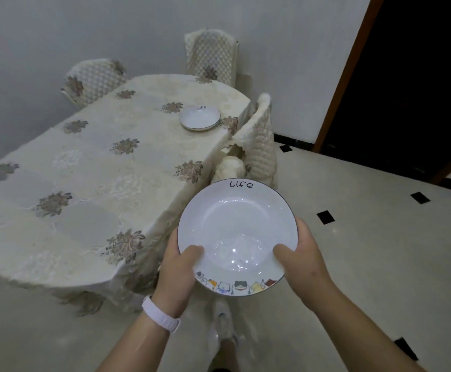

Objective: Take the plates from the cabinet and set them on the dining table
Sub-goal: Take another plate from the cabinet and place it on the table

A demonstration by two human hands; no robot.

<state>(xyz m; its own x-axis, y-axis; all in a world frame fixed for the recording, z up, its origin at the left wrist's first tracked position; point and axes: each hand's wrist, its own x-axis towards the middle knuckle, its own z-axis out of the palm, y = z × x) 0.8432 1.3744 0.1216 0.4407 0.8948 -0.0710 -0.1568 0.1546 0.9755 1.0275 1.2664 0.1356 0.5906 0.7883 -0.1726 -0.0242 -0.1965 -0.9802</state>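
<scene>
The dining table (pixel 90 162), covered in a cream cloth with embroidered flowers, fills the left of the view. Three quilted chairs stand at its far end and right side, one chair (pixel 259 140) tucked against the right edge. A deep white plate (pixel 235 226) is held level in the air over the tiled floor, just off the table's right edge near the near corner and not yet above the tabletop. The left hand (pixel 178 272), which wears a pale wristband (pixel 161 316), grips the plate's left rim with the thumb on top. The right hand (pixel 303 253) grips the right rim the same way. A second plate (pixel 200 118) already sits on the tabletop close to the far right edge, before that chair.

The carrying step looks to be in hand. The next move likely calls for swinging the plate leftward over the cloth and lowering it flat at a free place.

Both plates read "Life" on the far rim. The held one also shows small cartoon figures along its near rim.
</scene>
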